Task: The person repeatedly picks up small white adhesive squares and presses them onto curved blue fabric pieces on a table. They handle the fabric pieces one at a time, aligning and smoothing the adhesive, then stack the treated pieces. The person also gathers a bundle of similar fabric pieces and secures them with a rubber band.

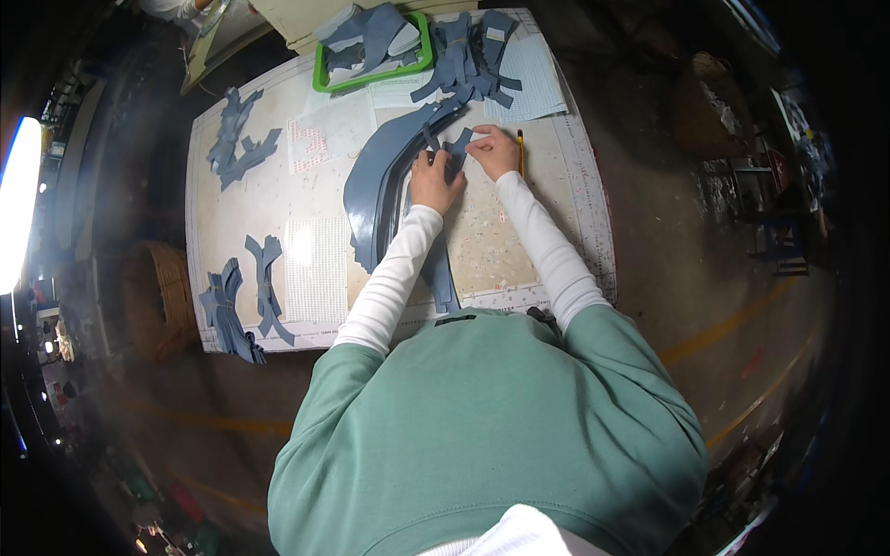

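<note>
Blue cut piece [456, 145] lies on the counter [519, 232], pressed flat under the left hand [434, 181] and pinched by the right hand [494, 151] fingers.

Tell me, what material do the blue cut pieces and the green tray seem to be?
The blue cut pieces look like matte leather or synthetic leather: flat, limp, dull grey-blue, no shine. The green tray looks like moulded plastic: bright, even colour, smooth raised rim. Neither is certain.
</note>
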`<state>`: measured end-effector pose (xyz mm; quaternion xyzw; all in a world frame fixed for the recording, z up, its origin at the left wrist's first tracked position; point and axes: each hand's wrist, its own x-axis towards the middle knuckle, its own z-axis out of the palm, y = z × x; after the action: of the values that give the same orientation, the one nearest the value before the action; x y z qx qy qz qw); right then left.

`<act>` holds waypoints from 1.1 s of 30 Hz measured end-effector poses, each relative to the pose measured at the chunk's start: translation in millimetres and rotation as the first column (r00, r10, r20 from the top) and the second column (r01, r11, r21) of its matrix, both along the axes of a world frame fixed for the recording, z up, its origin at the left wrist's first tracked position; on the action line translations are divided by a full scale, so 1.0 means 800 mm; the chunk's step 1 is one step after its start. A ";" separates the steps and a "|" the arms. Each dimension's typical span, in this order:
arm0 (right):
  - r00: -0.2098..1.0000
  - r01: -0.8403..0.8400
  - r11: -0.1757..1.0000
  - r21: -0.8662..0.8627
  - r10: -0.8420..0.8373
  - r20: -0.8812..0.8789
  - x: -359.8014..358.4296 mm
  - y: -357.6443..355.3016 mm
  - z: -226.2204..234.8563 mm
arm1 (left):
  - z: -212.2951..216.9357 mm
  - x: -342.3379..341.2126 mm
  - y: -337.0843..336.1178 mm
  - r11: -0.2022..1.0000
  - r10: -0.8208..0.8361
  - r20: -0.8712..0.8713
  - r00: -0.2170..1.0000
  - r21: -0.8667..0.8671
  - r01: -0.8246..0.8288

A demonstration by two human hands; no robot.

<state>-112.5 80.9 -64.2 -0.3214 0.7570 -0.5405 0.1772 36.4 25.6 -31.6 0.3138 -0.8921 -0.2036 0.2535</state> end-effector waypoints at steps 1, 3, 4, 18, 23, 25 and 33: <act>1.000 0.006 1.000 -0.001 -0.006 -0.004 0.002 0.000 0.002 | 0.000 -0.001 0.000 1.000 0.007 0.007 1.000 0.018 -0.007; 1.000 0.019 1.000 0.009 -0.019 -0.003 0.005 0.000 0.005 | 0.000 -0.001 -0.001 1.000 0.005 -0.003 1.000 0.008 -0.005; 0.998 0.023 1.000 0.006 -0.023 -0.062 0.006 0.001 0.006 | 0.000 -0.001 -0.001 1.000 0.005 -0.007 1.000 0.004 -0.005; 0.998 0.056 0.993 -0.106 -0.057 0.001 -0.009 -0.013 0.007 | 0.011 0.002 -0.005 0.966 0.179 -0.217 0.960 0.226 -0.129; 0.997 -0.072 0.995 -0.073 0.074 0.030 0.004 -0.023 0.010 | 0.009 0.007 -0.004 0.963 0.144 -0.071 0.987 0.239 -0.123; 0.995 -0.094 0.992 -0.080 0.096 0.016 0.011 -0.027 0.009 | 0.005 0.008 -0.006 0.969 0.133 -0.137 0.982 0.226 -0.100; 0.974 -0.173 0.983 -0.063 0.161 -0.158 0.019 -0.030 0.011 | -0.006 0.008 -0.007 0.976 0.141 -0.169 0.975 0.191 -0.108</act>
<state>-97.1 56.7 -55.8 -0.4308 0.7176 -0.5259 0.1513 42.5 20.3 -36.2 0.3709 -0.8217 -0.2950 0.3166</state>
